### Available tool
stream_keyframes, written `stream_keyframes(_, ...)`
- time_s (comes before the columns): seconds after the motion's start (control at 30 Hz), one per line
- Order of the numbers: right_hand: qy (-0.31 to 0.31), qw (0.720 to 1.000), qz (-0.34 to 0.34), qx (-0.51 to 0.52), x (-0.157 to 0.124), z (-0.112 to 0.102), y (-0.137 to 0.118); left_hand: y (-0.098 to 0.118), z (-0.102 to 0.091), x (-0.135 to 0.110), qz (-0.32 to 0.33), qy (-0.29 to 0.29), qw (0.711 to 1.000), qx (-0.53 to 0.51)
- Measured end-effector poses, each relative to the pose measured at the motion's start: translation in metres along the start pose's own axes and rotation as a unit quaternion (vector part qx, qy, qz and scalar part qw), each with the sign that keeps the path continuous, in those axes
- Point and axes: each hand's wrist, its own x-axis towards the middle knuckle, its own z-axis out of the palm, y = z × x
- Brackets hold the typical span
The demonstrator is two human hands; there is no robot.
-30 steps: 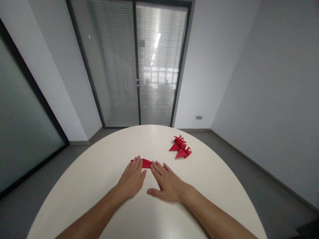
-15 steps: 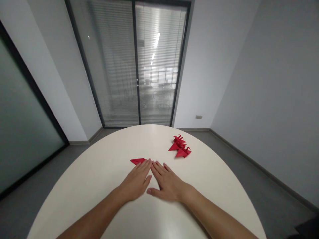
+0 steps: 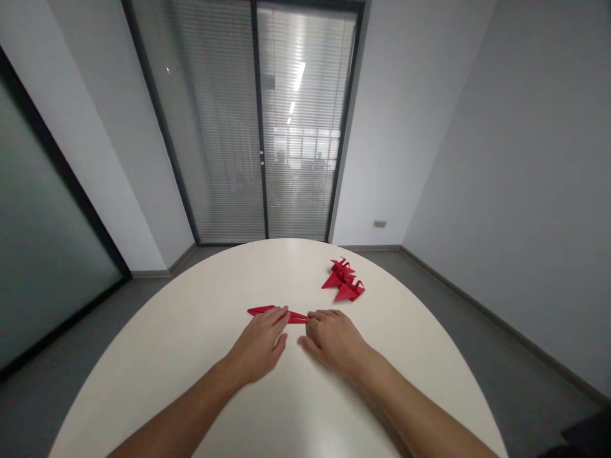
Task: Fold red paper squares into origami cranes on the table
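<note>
Seen from your head camera, your left hand (image 3: 258, 343) lies flat on the white surface (image 3: 181, 337). Its fingers (image 3: 279, 316) are stretched out and spread loosely, gripping nothing, and their tips press down on a folded red paper (image 3: 261, 310). That paper is a long, flat, pointed piece. It lies under and just beyond your left fingertips, with its left point sticking out past them and its right end running to your right hand (image 3: 335, 334).

Your right hand's fingers (image 3: 319, 316) are curled in, with the knuckles up and the tips at the paper's right end. I cannot tell whether they pinch the paper or only touch it. Your two hands sit just beside each other, thumbs nearly meeting.

Beyond your right fingers and a little to their right, well apart from the paper, a small pile of folded red paper figures (image 3: 344, 283) rests on the surface. Far beyond both hands stands a glass door with blinds (image 3: 260, 127).
</note>
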Motion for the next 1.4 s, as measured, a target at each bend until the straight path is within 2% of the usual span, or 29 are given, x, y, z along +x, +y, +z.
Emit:
stream_keyframes(0.1, 0.060, 0.998, -0.002, -0.006, 0.010, 0.006, 0.004, 0.000, -0.001, 0.001, 0.012, 0.024, 1.000, -0.004)
stream_keyframes(0.17, 0.088, 0.996, -0.026, 0.021, 0.015, 0.014, 0.008, 0.000, -0.002, 0.001, 0.023, 0.040, 0.999, -0.014)
stream_keyframes(0.33, 0.123, 0.987, -0.066, 0.083, 0.020, 0.031, 0.017, -0.002, -0.002, 0.002, 0.038, 0.053, 0.997, -0.037)
stream_keyframes(0.53, 0.136, 0.983, -0.067, 0.107, 0.023, 0.034, 0.020, -0.004, -0.006, 0.005, -0.009, 0.067, 0.997, -0.048)
stream_keyframes(0.77, 0.147, 0.979, -0.059, 0.131, 0.024, 0.036, 0.017, -0.002, -0.008, 0.006, -0.028, 0.075, 0.996, -0.034)
stream_keyframes(0.97, 0.151, 0.976, -0.061, 0.142, 0.024, 0.037, 0.018, -0.011, 0.000, 0.007, -0.031, 0.084, 0.995, -0.053)
stream_keyframes(1.13, 0.150, 0.975, -0.068, 0.147, 0.025, 0.038, 0.020, -0.014, 0.004, 0.006, -0.042, 0.099, 0.994, -0.027)
stream_keyframes(1.4, 0.156, 0.974, -0.059, 0.150, 0.024, 0.041, 0.021, -0.011, -0.001, 0.008, -0.026, 0.084, 0.996, -0.001)
